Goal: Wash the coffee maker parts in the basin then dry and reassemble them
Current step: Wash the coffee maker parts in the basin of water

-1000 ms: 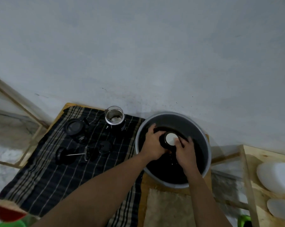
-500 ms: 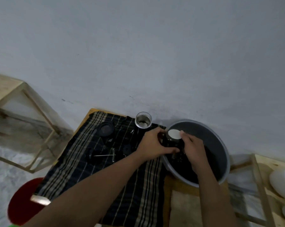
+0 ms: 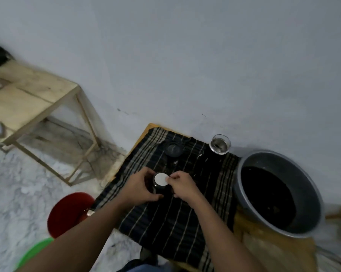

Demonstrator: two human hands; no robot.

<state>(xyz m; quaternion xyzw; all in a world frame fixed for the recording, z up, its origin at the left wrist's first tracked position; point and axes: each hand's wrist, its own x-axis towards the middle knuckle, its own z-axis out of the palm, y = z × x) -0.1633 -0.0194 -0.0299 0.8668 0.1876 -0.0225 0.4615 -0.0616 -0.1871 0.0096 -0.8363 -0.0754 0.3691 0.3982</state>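
A round black coffee maker part (image 3: 159,187) with a white disc (image 3: 161,179) on top sits over the black striped cloth (image 3: 177,216). My left hand (image 3: 141,186) grips its left side. My right hand (image 3: 182,184) pinches the disc's right edge. A clear glass beaker (image 3: 220,144) stands at the cloth's far edge, and a dark lid-like part (image 3: 173,149) lies to its left. The grey basin (image 3: 301,189) holding dark water sits to the right of the cloth. Other parts under my hands are hidden.
The cloth covers a low wooden board (image 3: 263,244) against a pale wall. A wooden frame table (image 3: 34,99) stands to the left on the marble floor. A red round object (image 3: 67,213) and a green one (image 3: 34,254) lie near my left forearm.
Both hands have lifted the black part with the white disc out of the basin and carried it left onto the cloth. The view has swung left.
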